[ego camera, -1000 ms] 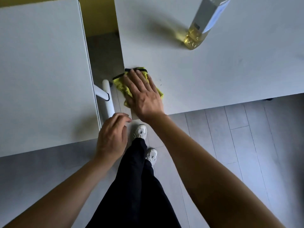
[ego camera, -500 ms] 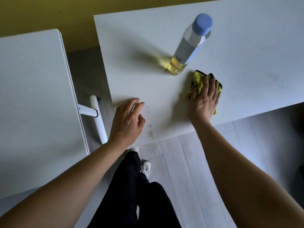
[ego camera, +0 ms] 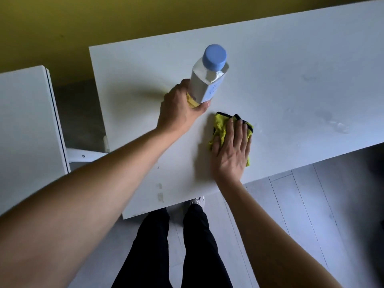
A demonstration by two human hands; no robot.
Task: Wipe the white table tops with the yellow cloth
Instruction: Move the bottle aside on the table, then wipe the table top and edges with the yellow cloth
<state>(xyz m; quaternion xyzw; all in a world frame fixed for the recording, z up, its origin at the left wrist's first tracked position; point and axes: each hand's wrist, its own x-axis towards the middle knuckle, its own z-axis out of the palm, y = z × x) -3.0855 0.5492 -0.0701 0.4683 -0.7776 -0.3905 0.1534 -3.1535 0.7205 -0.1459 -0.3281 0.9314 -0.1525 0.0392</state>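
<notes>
Cloth point(ego camera: 220, 129) yellow, black edging. Bottle point(ego camera: 207, 84) clear, blue cap, yellow liquid. Table top point(ego camera: 291, 80) white; wall point(ego camera: 124, 17) behind it olive-yellow.

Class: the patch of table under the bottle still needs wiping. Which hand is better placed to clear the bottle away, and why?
The left hand. Its fingers already curl round the bottle near its base, while the right hand lies flat on the yellow cloth, ready to wipe.
</notes>
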